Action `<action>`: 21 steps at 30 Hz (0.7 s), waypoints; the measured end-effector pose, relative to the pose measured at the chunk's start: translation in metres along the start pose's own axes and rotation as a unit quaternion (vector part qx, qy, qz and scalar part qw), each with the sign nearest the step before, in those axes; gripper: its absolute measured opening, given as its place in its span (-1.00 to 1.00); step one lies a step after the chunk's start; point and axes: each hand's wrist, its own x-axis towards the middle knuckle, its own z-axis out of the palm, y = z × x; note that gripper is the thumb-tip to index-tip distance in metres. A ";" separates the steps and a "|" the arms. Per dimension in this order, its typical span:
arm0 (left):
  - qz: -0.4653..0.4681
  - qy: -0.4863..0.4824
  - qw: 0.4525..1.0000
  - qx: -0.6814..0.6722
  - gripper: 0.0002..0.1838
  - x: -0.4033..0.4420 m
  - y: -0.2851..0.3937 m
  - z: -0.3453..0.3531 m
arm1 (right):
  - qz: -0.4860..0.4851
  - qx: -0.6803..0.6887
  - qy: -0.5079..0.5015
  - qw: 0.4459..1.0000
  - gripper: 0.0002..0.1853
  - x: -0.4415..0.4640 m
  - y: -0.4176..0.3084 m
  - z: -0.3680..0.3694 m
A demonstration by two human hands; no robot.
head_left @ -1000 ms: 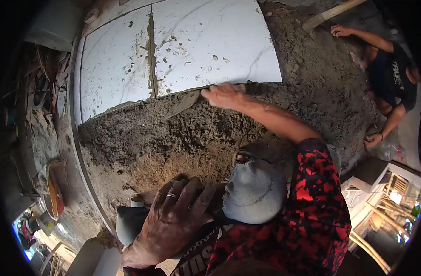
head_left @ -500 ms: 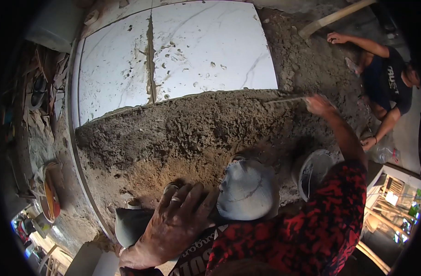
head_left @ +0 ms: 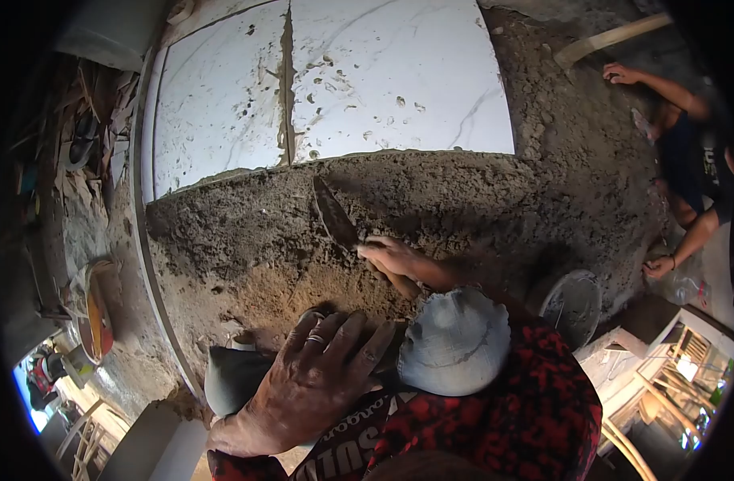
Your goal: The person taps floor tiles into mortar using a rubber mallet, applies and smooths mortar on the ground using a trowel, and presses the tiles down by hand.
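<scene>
My right hand (head_left: 397,260) grips a trowel by its wooden handle. The trowel's narrow blade (head_left: 335,216) rests on the rough grey mortar bed (head_left: 247,215), its tip pointing towards the white tiles. My left hand (head_left: 312,370), with a ring on one finger, lies with fingers spread over my bent leg and holds nothing. Beside it is my other knee (head_left: 455,341), in worn pale denim. Beyond the mortar lie two large white marbled tiles (head_left: 407,80), spotted with mortar, with a mortar-smeared gap between them.
A bucket (head_left: 571,305) stands at right behind my right arm. Another person (head_left: 687,160) crouches at far right near a wooden beam (head_left: 611,38). A straight edging strip (head_left: 155,289) runs down the left side, with a tipped container (head_left: 97,321) and scraps beyond it.
My right hand has swept the trowel left and nearer to me, from the tile's right corner to below the gap. My left hand stays on my leg; the view has shifted slightly.
</scene>
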 end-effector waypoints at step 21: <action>0.005 -0.010 1.000 0.017 -0.33 0.003 -0.002 0.003 | 0.040 0.151 0.360 0.920 -0.60 -0.088 0.182 -0.179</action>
